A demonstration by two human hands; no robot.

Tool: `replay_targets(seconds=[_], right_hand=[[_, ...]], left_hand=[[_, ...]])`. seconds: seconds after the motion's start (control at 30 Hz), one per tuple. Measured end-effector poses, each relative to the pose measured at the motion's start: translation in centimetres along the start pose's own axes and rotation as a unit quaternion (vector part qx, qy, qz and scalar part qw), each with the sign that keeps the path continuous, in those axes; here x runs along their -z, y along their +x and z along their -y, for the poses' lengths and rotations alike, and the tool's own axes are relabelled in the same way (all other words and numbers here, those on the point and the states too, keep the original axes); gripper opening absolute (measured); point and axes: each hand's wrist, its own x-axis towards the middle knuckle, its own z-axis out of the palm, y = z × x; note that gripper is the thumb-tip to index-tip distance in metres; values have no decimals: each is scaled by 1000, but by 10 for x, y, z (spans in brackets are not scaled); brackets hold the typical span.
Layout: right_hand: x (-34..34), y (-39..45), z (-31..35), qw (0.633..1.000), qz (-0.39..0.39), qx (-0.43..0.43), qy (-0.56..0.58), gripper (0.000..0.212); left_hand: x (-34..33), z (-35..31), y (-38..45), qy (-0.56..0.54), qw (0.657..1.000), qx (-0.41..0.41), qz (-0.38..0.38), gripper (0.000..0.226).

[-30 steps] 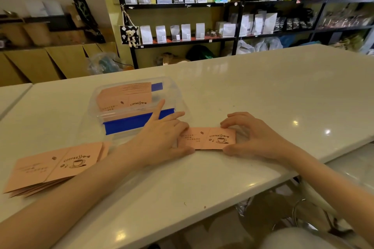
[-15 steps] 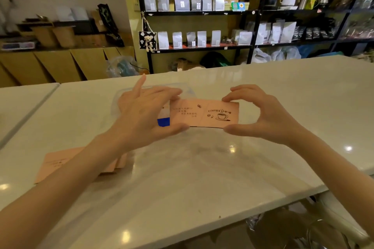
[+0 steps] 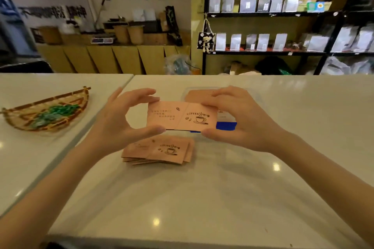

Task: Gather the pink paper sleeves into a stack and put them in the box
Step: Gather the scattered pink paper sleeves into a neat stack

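Note:
I hold a pink paper sleeve stack [image 3: 182, 116] printed with a coffee cup up in the air between both hands. My left hand [image 3: 121, 121] pinches its left end, my right hand [image 3: 240, 121] pinches its right end. Below it, a loose pile of pink sleeves [image 3: 159, 151] lies fanned on the white counter. Behind the held stack sits a clear plastic box [image 3: 251, 97] with a blue band, and more pink sleeves [image 3: 197, 95] lie inside it. My right hand covers much of the box.
A woven bamboo basket [image 3: 46, 111] with green contents rests on the neighbouring table at the left. The white counter [image 3: 202, 198] stretches toward me. Shelves of pouches [image 3: 263, 42] stand beyond the far edge.
Both hands lifted the sleeve stack off the counter and now hold it in the air by its ends. My view swung left, bringing the loose pile to centre and the basket into sight.

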Motion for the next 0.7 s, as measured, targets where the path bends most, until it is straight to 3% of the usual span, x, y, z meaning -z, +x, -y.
replay_targets(seconds=[0.3,0.53,0.63,0.7], right_hand=[[-45,21,30,994,109,20,-15,60],[-59,17,33,988,147,43,-16,63],[-56,20,29,988,148,10,41,62],[-55,25,25,981,143,-43,127,47]], left_hand=[[16,50,-33,-3,995,64,71,68],[10,67,-43,-33,983,104,146,68],[10,68,-37,-93,975,111,170,70],[11,67,-28,-110,968,131,186,70]])
